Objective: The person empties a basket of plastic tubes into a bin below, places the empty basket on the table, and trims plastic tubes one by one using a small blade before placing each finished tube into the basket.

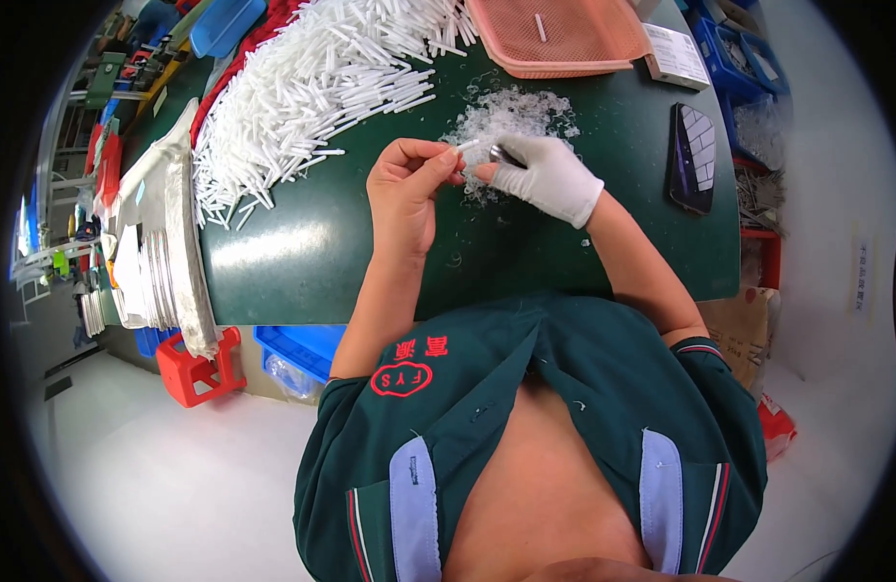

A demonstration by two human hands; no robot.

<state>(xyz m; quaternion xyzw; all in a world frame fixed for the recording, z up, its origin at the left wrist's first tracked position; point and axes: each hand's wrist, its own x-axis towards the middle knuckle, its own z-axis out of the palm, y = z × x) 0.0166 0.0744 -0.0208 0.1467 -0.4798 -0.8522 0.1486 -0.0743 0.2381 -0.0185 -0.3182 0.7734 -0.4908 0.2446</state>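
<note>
Over the dark green table, my bare left hand [409, 189] pinches a small white plastic tube [468, 145] between thumb and fingers, its end pointing right. Close beside that end is my right hand [554, 179], in a white glove with the thumb tip bare. Its fingers are closed around a small, shiny metal tool [509, 155], mostly hidden, so its exact kind is unclear. Beneath and beyond both hands lies a heap of thin, clear plastic trimmings [516, 109]. Left of my left hand spreads a large pile of similar white tubes [312, 82].
At the far side sits a pink plastic basket [564, 70] with one white tube [540, 27] inside. A white box [677, 58] and a dark phone [692, 160] lie on the right. Blue bins [744, 58] stand past the table's right edge; a red stool [200, 371] is at lower left.
</note>
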